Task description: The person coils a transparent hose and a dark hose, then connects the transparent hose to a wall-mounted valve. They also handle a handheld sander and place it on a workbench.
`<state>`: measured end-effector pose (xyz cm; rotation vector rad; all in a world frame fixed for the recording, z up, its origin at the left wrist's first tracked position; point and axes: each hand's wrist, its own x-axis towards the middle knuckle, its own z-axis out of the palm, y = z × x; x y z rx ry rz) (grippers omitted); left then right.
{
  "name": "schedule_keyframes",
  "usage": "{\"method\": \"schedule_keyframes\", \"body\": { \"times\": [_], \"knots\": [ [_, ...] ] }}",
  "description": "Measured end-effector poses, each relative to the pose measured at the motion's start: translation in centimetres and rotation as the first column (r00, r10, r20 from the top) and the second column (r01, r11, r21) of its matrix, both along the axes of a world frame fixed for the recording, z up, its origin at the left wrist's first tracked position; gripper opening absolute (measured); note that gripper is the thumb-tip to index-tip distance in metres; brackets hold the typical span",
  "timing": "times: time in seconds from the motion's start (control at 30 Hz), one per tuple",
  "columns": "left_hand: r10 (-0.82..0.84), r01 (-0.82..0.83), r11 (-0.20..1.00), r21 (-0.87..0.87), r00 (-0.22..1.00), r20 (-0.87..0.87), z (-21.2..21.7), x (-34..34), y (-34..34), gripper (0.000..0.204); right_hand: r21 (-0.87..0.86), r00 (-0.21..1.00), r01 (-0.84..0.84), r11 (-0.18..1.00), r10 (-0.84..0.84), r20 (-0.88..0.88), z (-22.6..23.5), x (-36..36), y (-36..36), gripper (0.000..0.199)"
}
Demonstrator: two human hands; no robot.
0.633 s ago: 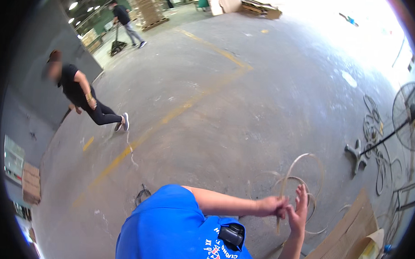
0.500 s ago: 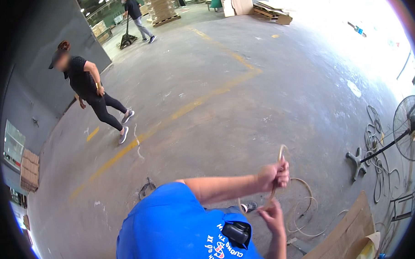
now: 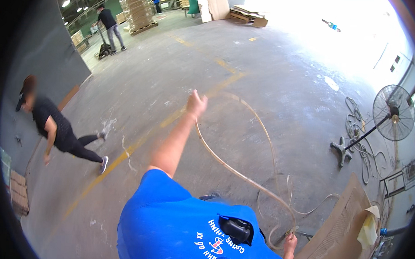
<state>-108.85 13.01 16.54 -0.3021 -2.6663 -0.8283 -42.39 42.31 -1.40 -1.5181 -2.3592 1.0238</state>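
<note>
My left hand [image 3: 197, 104] is stretched far out over the floor, its fingers closed round a thin beige hose [image 3: 235, 172]. From there the hose sags in a long curve to my right hand [image 3: 291, 242], low at the right, which also grips it. Another blurred arc of the hose swings beyond my left hand and comes down toward the floor. Loose loops lie around my right hand, beside a brown cardboard sheet [image 3: 334, 225]. My blue shirt, with a black device in its pocket, fills the lower middle.
A standing fan [image 3: 393, 111] is at the right, with a tangle of hose [image 3: 354, 125] beside its foot. One person in black [image 3: 61, 124] walks at the left. Farther back, another person pulls a pallet jack [image 3: 105, 48] near a tall wrapped stack [image 3: 137, 10].
My left hand has moved up, left and away from my right hand, drawing a length of hose between them. My right hand has dropped lower. The walking person has moved left.
</note>
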Motion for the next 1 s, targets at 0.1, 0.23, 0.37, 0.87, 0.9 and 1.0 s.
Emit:
{"method": "schedule_keyframes", "body": {
  "times": [0.1, 0.23, 0.37, 0.87, 0.9, 1.0],
  "knots": [
    [-0.543, 0.542, 0.839, -0.049, 0.830, -0.123, -1.6, 9.3, 8.0, 0.077, 0.170, 0.998, -0.057, 0.984, 0.060, -0.011, 6.2, -7.5, -3.3, 0.015],
    [-0.976, 0.993, -0.071, -0.093, -0.050, 0.211, -0.8, 23.0, 12.0, 0.097, 0.259, 0.920, -0.302, 0.918, 0.352, -0.174, 13.8, -21.7, -8.6, 0.013],
    [-0.812, 0.952, -0.173, 0.254, -0.284, 0.511, 0.4, 20.0, 11.4, 0.046, 0.448, 0.804, -0.413, 0.793, 0.549, -0.230, 17.5, -27.4, -11.6, 0.006],
    [-0.640, 0.439, 0.732, -0.520, 0.705, -0.305, 6.0, -4.1, 8.9, 0.074, 0.160, 0.989, 0.130, 0.978, -0.118, -0.087, 15.3, -17.0, -12.7, 0.017],
    [-0.843, 0.724, 0.537, -0.433, 0.442, -0.307, 5.7, 1.0, 10.3, 0.091, 0.232, 0.989, 0.073, 0.970, -0.040, -0.143, 17.2, -19.2, -12.9, 0.017],
    [-0.990, 0.975, -0.135, -0.174, -0.139, -0.008, 4.2, 15.9, 12.3, 0.091, 0.362, 0.970, -0.187, 0.913, 0.229, -0.077, 22.3, -25.0, -14.1, 0.010]
  ]
}}
